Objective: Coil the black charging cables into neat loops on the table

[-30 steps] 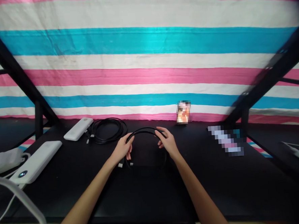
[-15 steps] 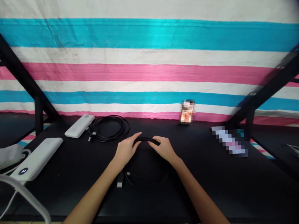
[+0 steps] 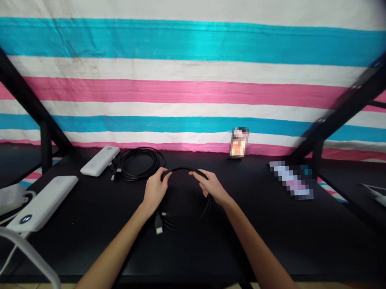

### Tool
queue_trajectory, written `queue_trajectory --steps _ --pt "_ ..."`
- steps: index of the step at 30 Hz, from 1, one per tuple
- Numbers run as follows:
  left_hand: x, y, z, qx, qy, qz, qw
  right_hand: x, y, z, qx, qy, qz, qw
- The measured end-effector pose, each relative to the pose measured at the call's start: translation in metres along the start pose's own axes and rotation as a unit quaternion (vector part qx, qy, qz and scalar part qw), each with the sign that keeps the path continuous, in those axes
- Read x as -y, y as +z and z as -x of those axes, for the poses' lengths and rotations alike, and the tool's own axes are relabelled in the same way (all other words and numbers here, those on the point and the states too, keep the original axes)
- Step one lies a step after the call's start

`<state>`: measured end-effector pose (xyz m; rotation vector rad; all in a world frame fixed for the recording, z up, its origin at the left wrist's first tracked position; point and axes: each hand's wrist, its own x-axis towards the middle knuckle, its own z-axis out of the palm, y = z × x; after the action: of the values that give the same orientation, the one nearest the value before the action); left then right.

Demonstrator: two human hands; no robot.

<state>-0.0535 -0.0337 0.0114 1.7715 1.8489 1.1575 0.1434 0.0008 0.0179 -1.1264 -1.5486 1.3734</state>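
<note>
A black USB cable (image 3: 184, 167), looped into a ring, is held between my two hands over the black table. My left hand (image 3: 156, 186) pinches the loop's upper left side between thumb and fingers. On the upper right side, my right hand (image 3: 212, 186) grips the loop, its fingers curled around it. The cable's USB plug (image 3: 158, 225) hangs below my left hand, with a second small pale tip close beside it. The lower part of the ring blends into the dark tabletop, so I cannot tell whether it touches the surface.
A second coiled black cable (image 3: 140, 164) lies at the back left, beside a white power bank (image 3: 100, 161). A larger white power bank (image 3: 44, 203) and a white charger (image 3: 6, 200) with cords are further left. Blurred items stand on the right. Striped sheeting (image 3: 190, 92) hangs behind the black table (image 3: 283, 235).
My hands have moved apart along the loop, so more of its top shows between them. The ring looks rounder, and the USB plug has shifted slightly up and right.
</note>
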Motion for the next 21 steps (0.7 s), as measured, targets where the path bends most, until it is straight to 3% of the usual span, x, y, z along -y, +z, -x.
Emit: queue_trajectory --steps 5,9,14,18,21 --pt "0.009 0.001 -0.003 -0.032 -0.077 0.133 0.988 0.014 -0.008 0.003 -0.032 0.0 -0.212 0.977" --pt "0.007 0.005 0.001 0.002 -0.159 0.253 0.954 0.024 -0.014 0.008 -0.031 -0.055 -0.332 0.941" --pt "-0.01 0.008 0.01 0.09 -0.239 0.444 0.859 0.026 -0.013 0.013 -0.014 -0.08 -0.384 0.92" --pt "-0.023 0.006 0.018 0.237 -0.277 0.548 0.753 0.026 -0.014 0.015 0.012 -0.079 -0.421 0.904" --pt "-0.027 0.003 0.02 0.288 -0.258 0.58 0.717 0.024 -0.016 0.015 0.046 -0.074 -0.437 0.895"
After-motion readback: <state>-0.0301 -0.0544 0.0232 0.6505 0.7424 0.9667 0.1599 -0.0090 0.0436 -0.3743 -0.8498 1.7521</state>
